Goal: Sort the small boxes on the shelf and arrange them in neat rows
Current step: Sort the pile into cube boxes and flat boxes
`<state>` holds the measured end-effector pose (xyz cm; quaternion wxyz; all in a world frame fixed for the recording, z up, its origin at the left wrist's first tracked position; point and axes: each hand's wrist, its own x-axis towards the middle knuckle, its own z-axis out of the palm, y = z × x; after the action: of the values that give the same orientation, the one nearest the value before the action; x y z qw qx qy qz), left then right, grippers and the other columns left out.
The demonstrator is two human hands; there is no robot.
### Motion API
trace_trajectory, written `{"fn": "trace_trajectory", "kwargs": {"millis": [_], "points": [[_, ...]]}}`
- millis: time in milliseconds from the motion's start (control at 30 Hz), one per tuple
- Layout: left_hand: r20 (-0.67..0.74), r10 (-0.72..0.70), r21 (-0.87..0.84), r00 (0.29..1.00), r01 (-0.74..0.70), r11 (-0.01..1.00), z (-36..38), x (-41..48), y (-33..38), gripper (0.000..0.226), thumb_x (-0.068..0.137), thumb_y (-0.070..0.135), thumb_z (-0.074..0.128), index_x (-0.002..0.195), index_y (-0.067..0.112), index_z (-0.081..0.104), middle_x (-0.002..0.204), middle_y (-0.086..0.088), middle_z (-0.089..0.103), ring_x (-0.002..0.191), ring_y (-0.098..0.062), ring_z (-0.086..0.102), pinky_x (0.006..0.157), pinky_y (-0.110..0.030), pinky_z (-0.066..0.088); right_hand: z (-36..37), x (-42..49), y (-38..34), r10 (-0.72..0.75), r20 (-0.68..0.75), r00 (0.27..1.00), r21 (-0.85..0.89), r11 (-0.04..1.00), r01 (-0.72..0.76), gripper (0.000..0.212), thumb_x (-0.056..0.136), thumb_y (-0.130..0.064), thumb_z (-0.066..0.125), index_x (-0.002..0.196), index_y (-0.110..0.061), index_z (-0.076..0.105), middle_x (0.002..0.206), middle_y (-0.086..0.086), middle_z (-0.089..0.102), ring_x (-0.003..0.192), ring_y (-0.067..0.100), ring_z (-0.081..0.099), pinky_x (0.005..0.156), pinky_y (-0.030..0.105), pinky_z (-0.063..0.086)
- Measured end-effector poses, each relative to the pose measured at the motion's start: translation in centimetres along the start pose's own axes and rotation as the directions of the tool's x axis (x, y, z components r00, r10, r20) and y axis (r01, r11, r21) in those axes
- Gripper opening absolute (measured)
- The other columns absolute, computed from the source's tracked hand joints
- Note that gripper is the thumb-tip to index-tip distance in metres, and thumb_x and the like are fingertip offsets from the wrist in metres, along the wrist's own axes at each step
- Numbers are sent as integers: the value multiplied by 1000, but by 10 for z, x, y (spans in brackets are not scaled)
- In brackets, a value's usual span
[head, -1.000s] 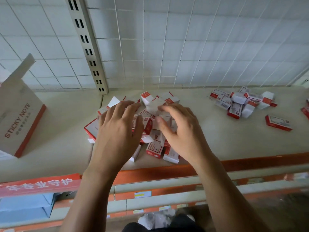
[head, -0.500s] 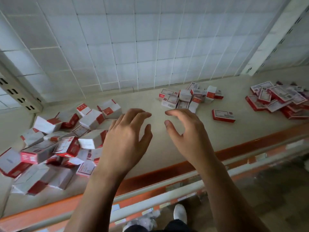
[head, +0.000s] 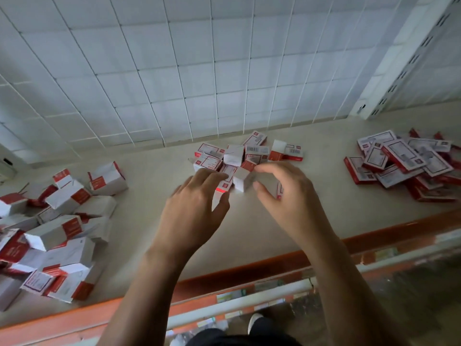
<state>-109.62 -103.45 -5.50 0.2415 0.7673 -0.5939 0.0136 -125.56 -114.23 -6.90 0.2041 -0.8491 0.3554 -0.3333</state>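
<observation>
Both bare forearms up from bottom of frame, angling in toward centre. Left hand (head: 192, 211) palm down at mid-frame, fingers (head: 209, 177) nearly straight, stretched forward, thumb splayed toward frame right. Right hand (head: 289, 198) just right of it, knuckles up, fingers (head: 277, 169) arched downward, thumb held apart from them. Hands close, not touching. Left fingers slightly blurred.

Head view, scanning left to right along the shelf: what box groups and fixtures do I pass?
Big jumbled pile of red-and-white boxes → smaller cluster of boxes in the middle → heap of flat boxes → slotted shelf upright.
</observation>
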Motion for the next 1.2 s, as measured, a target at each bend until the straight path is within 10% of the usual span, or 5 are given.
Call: {"fn": "trace_trajectory", "kwargs": {"millis": [567, 1100, 1200], "points": [[-28, -164, 80, 986, 166, 983, 51, 42, 39, 51, 84, 41, 68, 126, 14, 59, 117, -9, 60, 105, -33, 56, 85, -45, 48, -46, -3, 75, -25, 297, 955, -125, 990, 65, 50, 86, -32, 70, 132, -18, 59, 118, -3, 65, 107, 12, 58, 88, 20, 48], [-52, 54, -235, 997, -65, 970, 54, 68, 108, 32, 79, 17, 73, 110, 21, 65, 106, 7, 62, 82, -17, 57, 71, -34, 52, -113, 14, 127, 167, -160, 973, -218, 955, -200, 36, 85, -20, 70, 120, -13, 65, 117, 4, 65, 107, 17, 55, 89, 29, 52], [-21, 86, -211, 996, -89, 973, 59, 71, 117, 31, 79, 18, 76, 107, 23, 66, 104, 8, 62, 75, -10, 51, 80, -4, 37, -122, 18, 150, 266, -183, 946, -302, 901, -312, 36, 86, -23, 71, 121, -14, 65, 126, 5, 63, 117, 21, 53, 99, 36, 47]]}}
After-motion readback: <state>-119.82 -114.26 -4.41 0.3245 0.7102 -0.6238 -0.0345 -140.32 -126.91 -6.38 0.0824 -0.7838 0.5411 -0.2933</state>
